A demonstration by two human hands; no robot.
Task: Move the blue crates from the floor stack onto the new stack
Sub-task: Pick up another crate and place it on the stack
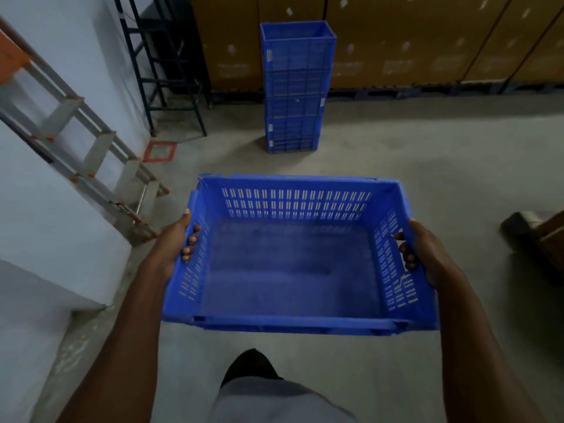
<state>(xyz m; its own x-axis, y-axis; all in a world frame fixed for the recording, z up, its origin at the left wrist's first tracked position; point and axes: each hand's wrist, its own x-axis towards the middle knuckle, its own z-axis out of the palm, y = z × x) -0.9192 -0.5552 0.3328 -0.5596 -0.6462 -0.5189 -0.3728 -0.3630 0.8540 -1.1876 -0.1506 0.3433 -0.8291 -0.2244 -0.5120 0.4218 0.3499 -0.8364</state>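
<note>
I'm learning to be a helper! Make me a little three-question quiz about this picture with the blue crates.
1. True or false: the carried crate has something inside it.
2. Which hands hold the crate? A) only the left hand B) only the right hand C) both
3. Fill in: the stack of blue crates stands on the floor in front of a wall of brown ____.

Key:
1. False, it is empty.
2. C, one hand grips each short side.
3. Cardboard boxes.
</note>
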